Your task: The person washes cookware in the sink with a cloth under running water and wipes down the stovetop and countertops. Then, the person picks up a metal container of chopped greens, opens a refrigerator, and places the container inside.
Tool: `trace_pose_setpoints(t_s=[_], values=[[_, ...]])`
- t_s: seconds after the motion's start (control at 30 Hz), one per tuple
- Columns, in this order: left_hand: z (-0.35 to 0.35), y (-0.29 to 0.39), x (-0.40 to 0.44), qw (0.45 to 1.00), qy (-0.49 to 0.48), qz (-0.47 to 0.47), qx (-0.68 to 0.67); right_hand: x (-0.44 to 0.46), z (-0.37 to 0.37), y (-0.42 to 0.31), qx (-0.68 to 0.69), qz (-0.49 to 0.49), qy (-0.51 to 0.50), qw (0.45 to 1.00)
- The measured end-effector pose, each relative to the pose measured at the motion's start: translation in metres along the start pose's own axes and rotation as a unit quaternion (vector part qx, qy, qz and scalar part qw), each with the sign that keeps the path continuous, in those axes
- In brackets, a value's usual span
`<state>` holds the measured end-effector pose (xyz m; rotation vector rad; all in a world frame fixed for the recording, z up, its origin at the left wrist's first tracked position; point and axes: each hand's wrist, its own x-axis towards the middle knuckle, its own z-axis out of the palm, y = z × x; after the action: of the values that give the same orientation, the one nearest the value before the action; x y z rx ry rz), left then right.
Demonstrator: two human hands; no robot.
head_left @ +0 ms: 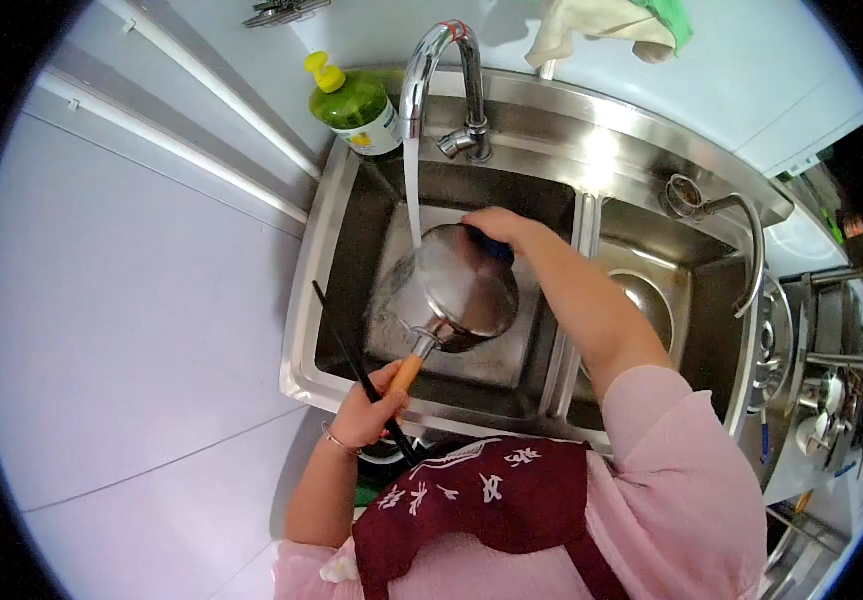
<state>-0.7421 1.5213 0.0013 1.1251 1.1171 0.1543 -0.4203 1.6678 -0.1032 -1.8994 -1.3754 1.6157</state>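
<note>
My left hand is closed round the wooden handle of a shiny metal saucepan. A long black stick, perhaps chopsticks, runs along the same hand and slants over the sink's front rim. The saucepan is tilted inside the left basin. At its far right side, my right hand presses a dark blue scrubbing pad against the metal; its fingertips are partly hidden. Water from the faucet falls onto the pan's left side.
A green soap bottle with a yellow pump stands behind the left basin. The right basin holds a round metal bowl. A second, curved tap arches at the right. Cloths hang behind; utensils lie far right.
</note>
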Motion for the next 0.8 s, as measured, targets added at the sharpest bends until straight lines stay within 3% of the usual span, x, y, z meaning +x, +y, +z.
trace_pose_setpoints(t_s=[0.07, 0.1, 0.17, 0.2, 0.23, 0.4, 0.53, 0.63, 0.7, 0.8], values=[[-0.005, -0.009, 0.006, 0.999, 0.004, 0.020, -0.037, -0.009, 0.011, 0.014, 0.291, 0.057, 0.028, 0.955], [-0.006, -0.015, 0.010, 0.997, 0.008, 0.037, -0.074, -0.010, 0.021, 0.021, 0.290, 0.058, 0.028, 0.955], [-0.006, -0.019, 0.018, 0.995, 0.032, 0.054, -0.074, 0.002, 0.047, 0.043, 0.370, 0.017, 0.123, 0.921], [-0.007, -0.020, 0.023, 0.993, 0.057, 0.070, -0.071, 0.014, 0.062, 0.061, 0.406, -0.033, 0.109, 0.906], [-0.009, -0.022, 0.027, 0.994, 0.056, 0.070, -0.069, -0.018, 0.068, 0.037, 0.306, -0.009, 0.195, 0.932], [-0.015, -0.023, 0.037, 0.993, 0.077, 0.075, -0.048, -0.051, 0.114, 0.029, 0.200, -0.067, 0.324, 0.922], [-0.013, -0.029, 0.035, 0.993, 0.064, 0.079, -0.059, -0.063, 0.107, 0.019, 0.161, -0.079, 0.326, 0.928], [-0.012, -0.020, 0.018, 0.995, -0.003, 0.063, -0.081, -0.042, 0.059, 0.020, 0.252, -0.035, 0.299, 0.920], [-0.011, -0.022, 0.014, 0.992, -0.031, 0.057, -0.109, -0.035, 0.025, 0.019, 0.404, -0.028, 0.119, 0.907], [-0.002, -0.018, 0.009, 0.984, -0.055, 0.056, -0.160, -0.018, 0.011, 0.025, 0.500, 0.015, 0.036, 0.865]])
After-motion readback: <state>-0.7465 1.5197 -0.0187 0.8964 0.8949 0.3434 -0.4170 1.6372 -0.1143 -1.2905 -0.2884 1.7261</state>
